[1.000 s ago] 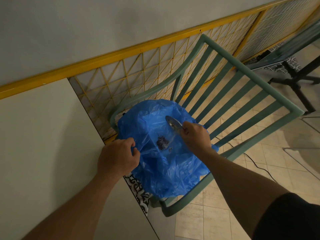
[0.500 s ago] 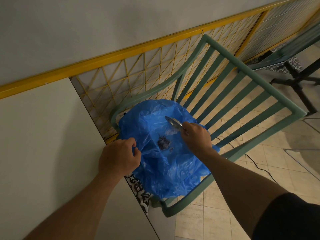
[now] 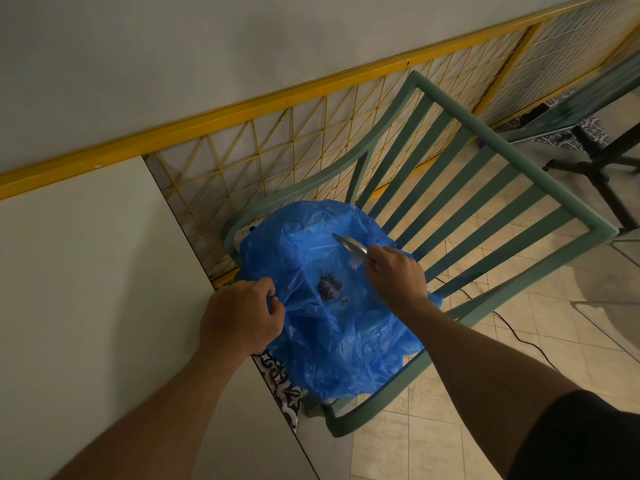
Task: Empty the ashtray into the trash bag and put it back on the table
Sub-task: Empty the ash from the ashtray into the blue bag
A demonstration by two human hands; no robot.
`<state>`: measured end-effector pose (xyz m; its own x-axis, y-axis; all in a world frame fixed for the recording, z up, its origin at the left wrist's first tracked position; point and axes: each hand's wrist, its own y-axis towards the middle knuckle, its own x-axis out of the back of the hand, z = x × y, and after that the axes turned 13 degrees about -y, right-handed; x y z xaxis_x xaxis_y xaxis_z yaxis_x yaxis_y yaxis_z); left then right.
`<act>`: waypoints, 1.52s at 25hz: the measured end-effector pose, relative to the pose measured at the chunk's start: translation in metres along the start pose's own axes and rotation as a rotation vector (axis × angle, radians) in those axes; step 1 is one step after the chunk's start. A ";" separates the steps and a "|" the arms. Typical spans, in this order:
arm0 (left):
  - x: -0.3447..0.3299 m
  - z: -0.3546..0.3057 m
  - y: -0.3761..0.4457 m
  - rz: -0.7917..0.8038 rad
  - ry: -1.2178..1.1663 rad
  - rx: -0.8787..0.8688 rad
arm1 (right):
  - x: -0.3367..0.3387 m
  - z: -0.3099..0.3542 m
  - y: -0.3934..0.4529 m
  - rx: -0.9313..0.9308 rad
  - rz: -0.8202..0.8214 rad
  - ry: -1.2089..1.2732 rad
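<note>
A blue trash bag (image 3: 332, 344) lies spread over the seat of a green slatted chair (image 3: 485, 216). A dark heap of ash (image 3: 329, 287) rests inside the bag. My right hand (image 3: 394, 271) grips a shiny metal ashtray (image 3: 349, 244), tipped on edge over the bag's opening. At the bag's near left rim, my left hand (image 3: 242, 315) pinches the plastic and holds it up. The white table (image 3: 90, 306) fills the left of the view, beside the bag.
A yellow wire-mesh railing (image 3: 277, 147) runs along the wall behind the chair. A black table base (image 3: 595, 168) stands at the far right. A dark cable (image 3: 519, 334) trails over the tiled floor. A patterned strip edges the table.
The ashtray has tilted from nearly face-on to edge-on over the bag. Both hands stay in nearly the same places.
</note>
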<state>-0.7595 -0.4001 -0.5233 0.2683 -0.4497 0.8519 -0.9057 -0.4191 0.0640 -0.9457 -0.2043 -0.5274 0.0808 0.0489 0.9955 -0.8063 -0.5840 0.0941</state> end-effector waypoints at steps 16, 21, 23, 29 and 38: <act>0.001 0.001 0.000 0.002 -0.014 -0.002 | -0.003 -0.003 0.003 -0.015 0.011 -0.012; 0.001 0.000 0.000 0.002 -0.009 -0.002 | 0.000 -0.005 0.004 -0.028 -0.036 -0.015; 0.001 0.000 0.000 0.005 -0.004 -0.001 | 0.001 -0.005 0.005 -0.025 -0.081 0.007; 0.001 0.000 0.000 0.006 -0.003 0.007 | -0.005 -0.007 0.002 -0.034 0.037 -0.022; 0.001 0.000 0.000 0.004 0.002 0.000 | 0.002 -0.009 0.003 -0.053 -0.092 0.030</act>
<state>-0.7590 -0.4007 -0.5225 0.2642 -0.4497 0.8532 -0.9068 -0.4171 0.0610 -0.9531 -0.1990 -0.5256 0.1388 0.1254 0.9824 -0.8264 -0.5319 0.1846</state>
